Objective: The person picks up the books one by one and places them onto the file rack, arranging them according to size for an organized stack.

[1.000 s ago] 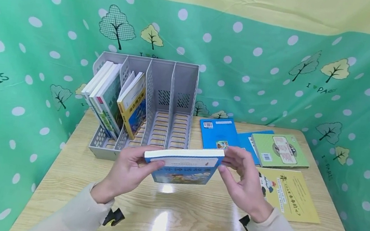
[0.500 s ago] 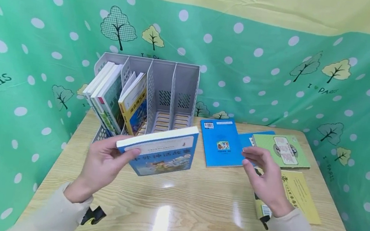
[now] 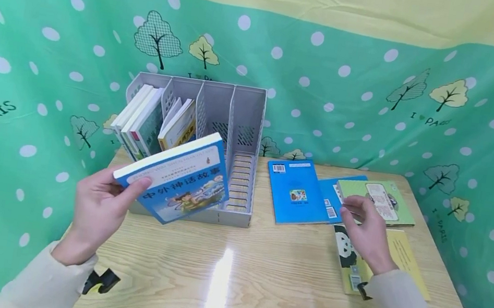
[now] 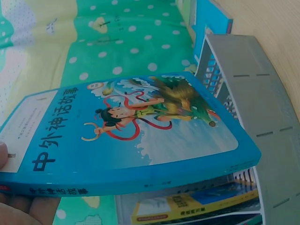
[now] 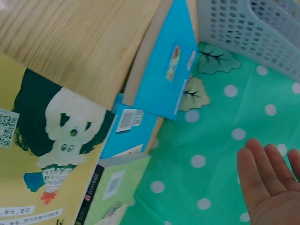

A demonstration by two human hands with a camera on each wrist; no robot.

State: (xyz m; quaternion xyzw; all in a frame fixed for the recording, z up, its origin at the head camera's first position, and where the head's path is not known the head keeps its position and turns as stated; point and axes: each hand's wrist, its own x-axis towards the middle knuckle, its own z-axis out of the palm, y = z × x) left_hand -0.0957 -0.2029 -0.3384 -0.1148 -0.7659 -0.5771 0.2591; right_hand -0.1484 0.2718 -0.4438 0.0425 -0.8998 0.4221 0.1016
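A thick blue book (image 3: pixel 186 182) with an illustrated cover is held tilted in the air by my left hand (image 3: pixel 100 204), thumb on the cover and fingers beneath. In the head view it overlaps the front of a grey file rack (image 3: pixel 246 114). The left wrist view shows the book's cover (image 4: pixel 140 117) and spine close to the rack's side. My right hand (image 3: pixel 368 237) holds nothing, its fingers relaxed above a yellow book (image 3: pixel 407 261) with a panda and near a green book (image 3: pixel 380 200). In the right wrist view the fingers (image 5: pixel 265 168) are extended.
White-edged books (image 3: pixel 140 118) lean in the rack's leftmost slot, with a yellow-spined book (image 3: pixel 180 126) in the slot beside it. Two blue books lie on the wooden table (image 3: pixel 277 274) right of the rack, the nearer one (image 3: pixel 296 192) overlapping the other. A dotted green curtain (image 3: pixel 338 109) hangs behind.
My right hand has let go of the blue book and moved right, over the other books. My left hand has carried the blue book left toward the rack, turning it.
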